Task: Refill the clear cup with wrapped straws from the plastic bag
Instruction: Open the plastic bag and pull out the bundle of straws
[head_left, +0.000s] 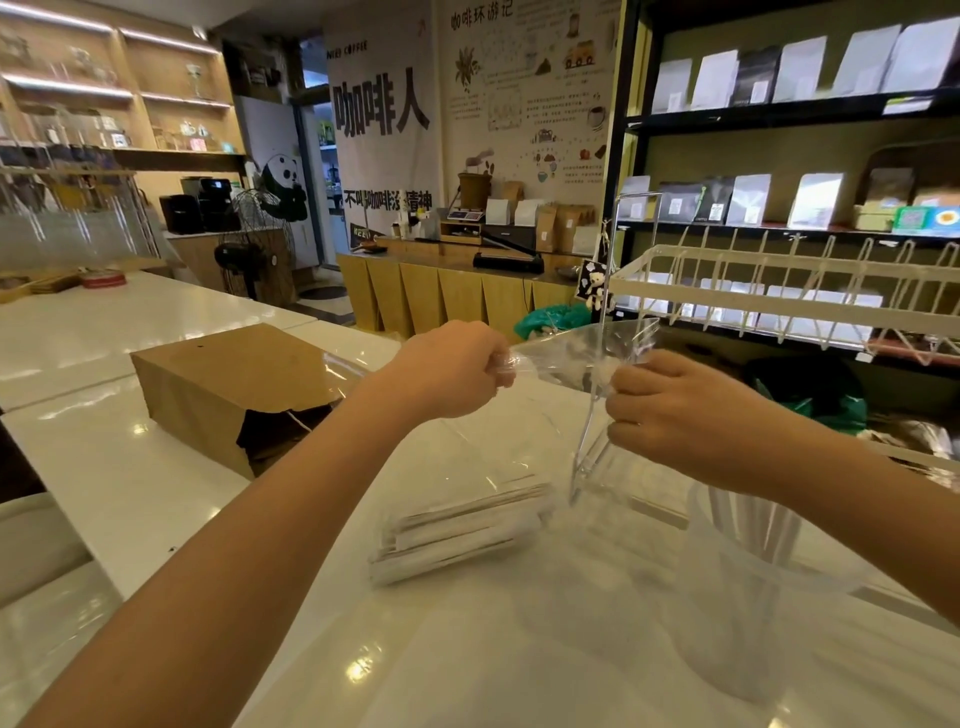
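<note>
A clear plastic bag (558, 364) is stretched between my two hands above the white counter. My left hand (457, 371) pinches its left top edge, and my right hand (670, 410) grips its right top edge. The bag hangs down to a bundle of white paper-wrapped straws (462, 535) lying inside its lower end on the counter. The clear cup (748, 582) stands at the near right, under my right forearm, with a few wrapped straws upright in it.
A brown paper bag (228, 384) lies on its side on the counter (156, 499), left of my hands. A white wire rack (779, 291) stands at the right behind the cup. Shelves with pouches fill the back right.
</note>
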